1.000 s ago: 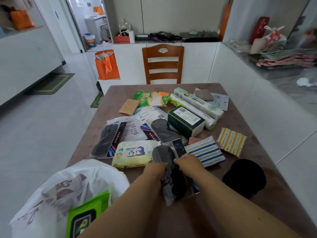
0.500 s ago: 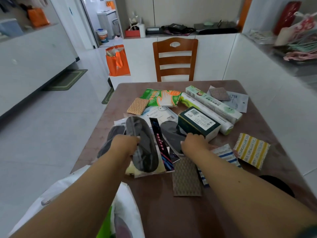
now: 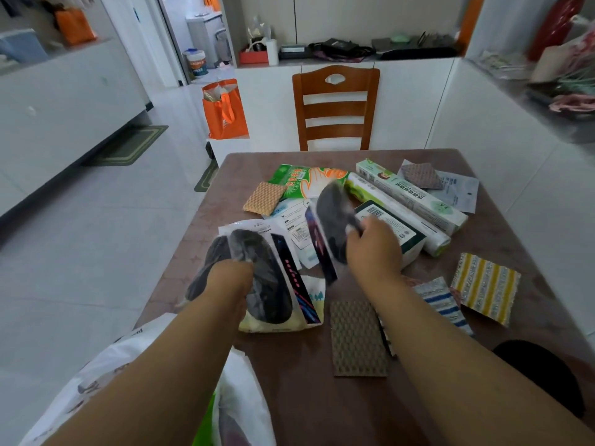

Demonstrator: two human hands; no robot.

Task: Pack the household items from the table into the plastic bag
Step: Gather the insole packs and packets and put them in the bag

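Note:
My left hand (image 3: 230,278) grips a clear packet of dark insoles (image 3: 267,281) over the table's left side, above a pale wet-wipes pack (image 3: 277,326). My right hand (image 3: 373,249) holds a second insole packet (image 3: 331,220) lifted and tilted over the middle of the pile. The white plastic bag (image 3: 238,400) hangs open at the near left edge, under my left forearm, with something green inside. Behind lie a green glove pack (image 3: 299,181), a dark green box (image 3: 396,226), long wrap boxes (image 3: 415,194) and striped cloths (image 3: 483,284).
The brown table (image 3: 306,397) holds scouring pads (image 3: 357,336), leaflets and a black object (image 3: 544,375) at its near right edge. A wooden chair (image 3: 335,107) stands at the far end. An orange bag (image 3: 225,111) sits on the tiled floor to the left.
My left hand took one insole packet and carried it left; my right hand reached forward and lifted a second insole packet off the pile. The view shifted forward.

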